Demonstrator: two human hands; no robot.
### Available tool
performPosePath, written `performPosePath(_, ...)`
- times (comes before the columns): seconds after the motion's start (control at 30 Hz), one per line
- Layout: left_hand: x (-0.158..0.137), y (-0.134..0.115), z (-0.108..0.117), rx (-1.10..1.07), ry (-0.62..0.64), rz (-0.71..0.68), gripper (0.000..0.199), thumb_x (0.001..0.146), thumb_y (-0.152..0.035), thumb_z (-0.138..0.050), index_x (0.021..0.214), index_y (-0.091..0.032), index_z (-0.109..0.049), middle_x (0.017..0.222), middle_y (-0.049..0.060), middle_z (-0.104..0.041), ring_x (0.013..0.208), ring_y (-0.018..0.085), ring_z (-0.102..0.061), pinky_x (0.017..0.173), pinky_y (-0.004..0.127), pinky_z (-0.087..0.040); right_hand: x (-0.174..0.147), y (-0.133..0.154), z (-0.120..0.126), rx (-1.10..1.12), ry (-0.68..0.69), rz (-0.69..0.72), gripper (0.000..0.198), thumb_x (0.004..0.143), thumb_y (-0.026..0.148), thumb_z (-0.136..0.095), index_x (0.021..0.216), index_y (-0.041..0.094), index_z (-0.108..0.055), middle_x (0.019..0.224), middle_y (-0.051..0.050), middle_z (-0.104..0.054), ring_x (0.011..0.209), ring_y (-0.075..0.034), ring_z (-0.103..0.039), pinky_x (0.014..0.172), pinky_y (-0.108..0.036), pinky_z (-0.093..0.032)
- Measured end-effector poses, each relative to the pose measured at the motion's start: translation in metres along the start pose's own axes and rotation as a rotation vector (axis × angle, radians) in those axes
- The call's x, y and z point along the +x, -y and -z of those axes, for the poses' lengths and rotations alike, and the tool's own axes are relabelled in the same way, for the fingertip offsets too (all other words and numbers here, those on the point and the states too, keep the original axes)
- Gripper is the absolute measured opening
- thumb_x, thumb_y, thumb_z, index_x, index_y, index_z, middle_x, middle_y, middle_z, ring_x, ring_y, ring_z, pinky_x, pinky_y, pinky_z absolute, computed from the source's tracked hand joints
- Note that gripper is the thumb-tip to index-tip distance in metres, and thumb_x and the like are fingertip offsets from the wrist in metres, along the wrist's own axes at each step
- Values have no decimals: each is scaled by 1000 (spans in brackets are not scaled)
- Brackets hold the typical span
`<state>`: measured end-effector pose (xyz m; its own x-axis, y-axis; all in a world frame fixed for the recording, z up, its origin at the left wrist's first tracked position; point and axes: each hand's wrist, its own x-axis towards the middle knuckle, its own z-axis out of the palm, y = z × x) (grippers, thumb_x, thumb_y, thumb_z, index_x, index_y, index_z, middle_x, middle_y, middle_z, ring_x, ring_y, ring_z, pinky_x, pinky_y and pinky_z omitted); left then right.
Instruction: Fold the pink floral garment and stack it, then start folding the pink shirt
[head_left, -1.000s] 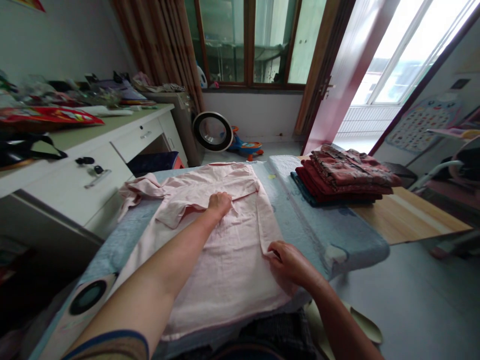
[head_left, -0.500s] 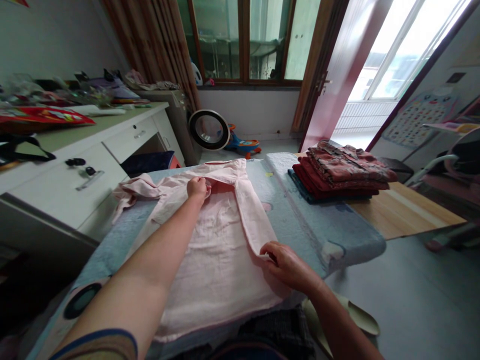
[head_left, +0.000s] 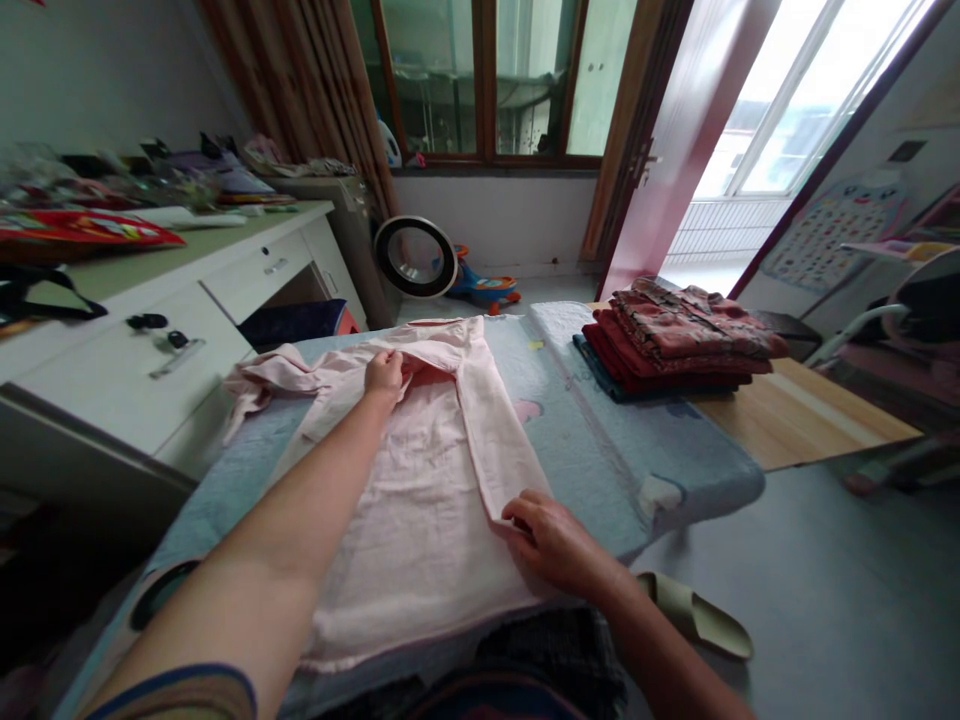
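Note:
A pale pink long-sleeved shirt (head_left: 420, 500) lies spread on a table covered with a light blue plush cloth (head_left: 600, 470). My left hand (head_left: 385, 374) is closed on the shirt's fabric near the far end, beside the opening at the collar. Lower down on the right, my right hand (head_left: 544, 535) pinches the folded-in edge of the shirt. One sleeve lies bunched at the far left. The right side is folded inward as a long strip running toward my right hand.
Folded red and patterned clothes (head_left: 682, 335) are stacked at the table's right, near a wooden board (head_left: 817, 415). Left stands a white desk (head_left: 150, 350) with cluttered items on top. A green slipper (head_left: 701, 615) lies on the floor at right.
Both hands have shifted slightly left, still holding the fabric. The folded right side of the shirt has moved inward with my right hand.

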<state>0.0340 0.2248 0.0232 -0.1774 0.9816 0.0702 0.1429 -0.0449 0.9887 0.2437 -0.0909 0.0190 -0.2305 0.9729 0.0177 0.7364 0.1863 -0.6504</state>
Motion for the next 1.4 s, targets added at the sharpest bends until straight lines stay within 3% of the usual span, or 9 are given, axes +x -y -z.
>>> performPosePath(0.13,-35,-6,-3,680,-74,-214,66,73,-19,-68,135,-14,-48,153,23,-35,132,40,-46,105,51,-42,-5,-1,0,61,51,32,27,83,22,-66,110,17,-67,99,-6,-66,93,-18,-60,83,-26,-44)
performPosePath(0.23,-79,-9,-17,1005,154,-550,60,83,-20,-57,142,-15,-46,155,18,-37,137,38,-41,111,50,-35,-10,-15,12,161,-16,13,26,85,18,-59,109,19,-67,102,-6,-69,94,-17,-62,85,-27,-46)
performPosePath(0.37,-137,1,-42,1036,653,-830,44,95,-29,-46,138,-21,-54,154,10,-46,142,27,-38,118,45,-26,-14,-47,23,84,-261,-154,23,85,15,-50,101,18,-66,98,-6,-70,87,-17,-62,82,-29,-47)
performPosePath(0.6,-180,14,-49,998,966,-841,48,95,-36,-49,138,-16,-55,148,15,-51,138,27,-45,115,40,-33,-25,-53,16,-27,-188,-160,23,82,16,-55,102,16,-66,97,-7,-65,90,-19,-59,85,-31,-45)
performPosePath(0.8,-201,15,-11,1050,654,-551,55,84,-34,-63,136,-17,-53,134,19,-56,120,30,-58,103,41,-44,-38,-40,14,-45,-120,-121,50,75,26,-73,121,17,-58,109,-9,-61,103,-24,-55,94,-36,-43)
performPosePath(0.97,-221,17,-2,761,669,-339,65,80,-32,-65,140,-20,-44,111,10,-66,101,24,-65,90,35,-49,-45,-38,8,-84,-100,-93,80,68,30,-77,139,17,-44,124,-13,-56,114,-30,-50,103,-45,-39)
performPosePath(1.1,-236,20,-11,495,656,-129,62,77,-30,-65,136,-23,-46,80,-1,-64,73,18,-64,71,29,-49,-49,-41,-1,-113,-157,-60,74,70,20,-66,140,12,-41,125,-15,-54,115,-30,-48,104,-45,-38)
performPosePath(1.27,-248,21,-17,51,653,168,38,73,-30,-61,111,-20,-60,84,1,-64,67,14,-59,61,25,-46,-50,-44,-16,-157,-300,-64,65,67,14,-58,131,10,-47,122,-16,-53,115,-30,-45,104,-45,-37)
performPosePath(1.4,-246,16,-3,50,639,116,32,73,-31,-61,103,-19,-63,81,1,-64,69,15,-60,63,24,-46,-53,-40,-26,-186,-380,-42,48,70,10,-56,117,16,-54,116,-13,-53,112,-29,-45,102,-43,-38)
